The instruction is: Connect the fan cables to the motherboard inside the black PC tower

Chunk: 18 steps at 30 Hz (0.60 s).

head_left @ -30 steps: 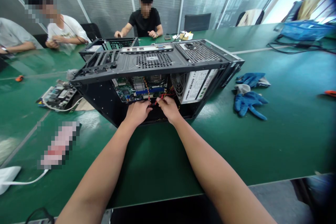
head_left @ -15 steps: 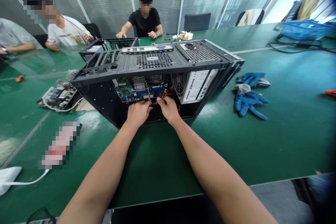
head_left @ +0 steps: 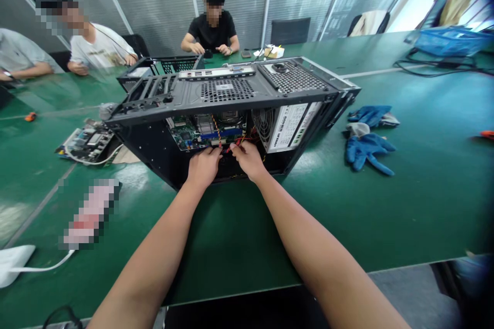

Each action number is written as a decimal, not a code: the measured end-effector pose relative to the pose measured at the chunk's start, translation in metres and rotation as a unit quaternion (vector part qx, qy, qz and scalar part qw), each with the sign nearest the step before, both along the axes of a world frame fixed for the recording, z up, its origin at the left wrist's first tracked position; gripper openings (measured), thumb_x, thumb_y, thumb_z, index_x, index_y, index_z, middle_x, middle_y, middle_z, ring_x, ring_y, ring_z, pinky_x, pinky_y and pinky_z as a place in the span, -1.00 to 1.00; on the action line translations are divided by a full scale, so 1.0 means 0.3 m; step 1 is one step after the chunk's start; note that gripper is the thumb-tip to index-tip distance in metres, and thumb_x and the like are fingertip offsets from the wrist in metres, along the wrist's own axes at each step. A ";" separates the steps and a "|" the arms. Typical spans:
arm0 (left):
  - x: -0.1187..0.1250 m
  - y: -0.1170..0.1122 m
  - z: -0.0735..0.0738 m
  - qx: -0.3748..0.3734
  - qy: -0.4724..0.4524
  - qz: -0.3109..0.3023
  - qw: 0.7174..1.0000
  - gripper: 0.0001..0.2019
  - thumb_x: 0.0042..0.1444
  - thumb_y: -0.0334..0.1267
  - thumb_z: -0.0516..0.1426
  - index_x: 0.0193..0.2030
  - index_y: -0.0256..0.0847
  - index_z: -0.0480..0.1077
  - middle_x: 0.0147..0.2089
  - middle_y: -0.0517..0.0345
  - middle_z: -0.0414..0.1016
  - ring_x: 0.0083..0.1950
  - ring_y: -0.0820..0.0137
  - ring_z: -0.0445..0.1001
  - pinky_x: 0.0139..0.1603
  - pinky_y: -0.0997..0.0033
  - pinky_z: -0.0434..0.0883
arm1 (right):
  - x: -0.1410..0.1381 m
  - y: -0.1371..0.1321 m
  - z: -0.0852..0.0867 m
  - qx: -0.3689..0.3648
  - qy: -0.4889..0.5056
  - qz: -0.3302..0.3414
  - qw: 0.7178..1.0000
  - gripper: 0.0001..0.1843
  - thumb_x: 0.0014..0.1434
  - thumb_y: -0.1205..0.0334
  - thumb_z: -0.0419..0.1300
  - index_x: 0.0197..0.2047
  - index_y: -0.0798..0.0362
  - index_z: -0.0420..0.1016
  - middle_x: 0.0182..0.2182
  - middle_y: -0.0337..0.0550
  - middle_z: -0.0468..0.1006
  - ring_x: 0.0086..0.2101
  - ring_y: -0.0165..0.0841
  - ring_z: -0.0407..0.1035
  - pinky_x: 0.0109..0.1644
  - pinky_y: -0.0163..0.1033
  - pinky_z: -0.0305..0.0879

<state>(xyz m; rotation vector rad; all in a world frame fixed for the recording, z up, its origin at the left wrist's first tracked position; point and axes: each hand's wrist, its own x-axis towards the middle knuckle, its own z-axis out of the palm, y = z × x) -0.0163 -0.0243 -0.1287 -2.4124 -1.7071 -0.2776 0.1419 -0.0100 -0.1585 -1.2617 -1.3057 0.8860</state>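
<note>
A black computer case [head_left: 231, 93] lies on its side on the green table [head_left: 405, 200], open toward me. Inside it I see a green motherboard [head_left: 200, 131] and a power supply [head_left: 287, 123] with a fan. My left hand [head_left: 204, 167] and my right hand [head_left: 249, 159] reach into the opening, both with fingers closed on a bundle of red, yellow and black wires [head_left: 230, 148] between them. The fingertips are partly hidden inside the case.
Blue work gloves [head_left: 366, 136] lie right of the case. A loose circuit board [head_left: 87, 143] sits at left, a white cable [head_left: 36, 267] near the front left. Three other people sit at the far side. A blue bin [head_left: 447, 41] stands far right.
Both hands stay on the wires with almost no movement. The person in black across the table has drawn both hands closer together.
</note>
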 end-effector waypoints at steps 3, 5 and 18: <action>-0.003 -0.001 0.000 0.007 -0.006 -0.003 1.000 -0.71 0.32 -0.17 0.01 0.09 -0.07 0.43 -0.06 0.04 0.54 -0.13 0.21 0.55 -0.20 0.31 0.43 | 0.001 -0.002 0.008 -0.003 0.003 0.003 1.000 -0.64 0.12 -0.08 0.13 -0.50 0.02 0.32 -0.56 -0.22 0.44 -0.46 -0.34 0.34 -0.31 -0.21 0.23; -0.005 -0.002 0.001 0.009 -0.014 -0.006 1.000 -0.71 0.32 -0.17 0.01 0.08 -0.08 0.44 -0.06 0.05 0.55 -0.13 0.22 0.55 -0.20 0.32 0.42 | 0.002 -0.005 0.015 -0.003 0.006 0.003 1.000 -0.65 0.12 -0.08 0.14 -0.50 0.02 0.32 -0.57 -0.23 0.43 -0.47 -0.35 0.34 -0.31 -0.20 0.23; -0.007 0.000 -0.033 0.037 -0.065 -0.001 0.997 -0.73 0.30 -0.10 0.05 0.01 -0.07 0.49 -0.16 0.08 0.56 -0.20 0.24 0.53 -0.21 0.32 0.38 | -0.004 0.007 -0.005 -0.023 0.095 0.019 0.995 -0.63 0.05 -0.10 0.22 -0.49 0.02 0.32 -0.62 -0.31 0.34 -0.54 -0.42 0.24 -0.41 -0.25 0.15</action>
